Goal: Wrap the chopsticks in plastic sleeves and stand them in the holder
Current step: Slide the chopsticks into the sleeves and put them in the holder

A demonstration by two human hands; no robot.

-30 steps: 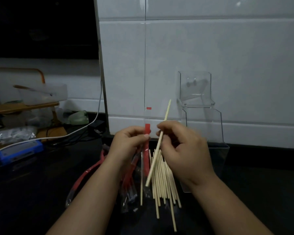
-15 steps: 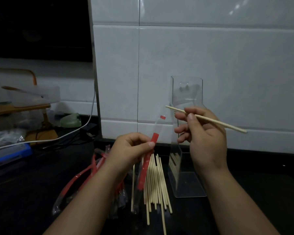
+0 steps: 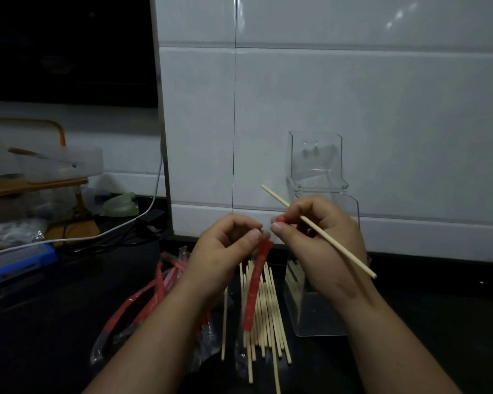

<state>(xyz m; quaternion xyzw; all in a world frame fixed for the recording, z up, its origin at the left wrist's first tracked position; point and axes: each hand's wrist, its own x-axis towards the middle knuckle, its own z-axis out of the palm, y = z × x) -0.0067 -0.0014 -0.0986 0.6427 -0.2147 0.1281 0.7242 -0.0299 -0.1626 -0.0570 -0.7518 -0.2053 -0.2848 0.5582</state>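
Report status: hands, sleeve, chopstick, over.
Left hand pinches sleeve top. Right hand grips chopstick, fingertips at sleeve mouth. Chopstick not yet in sleeve. Behind it the holder; loose chopsticks lie below.

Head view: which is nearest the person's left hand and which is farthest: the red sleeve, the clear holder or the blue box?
1. red sleeve: pinched by the left hand itself.
2. clear holder: to the right, behind the right hand, which holds a chopstick.
3. blue box: far off to the left.
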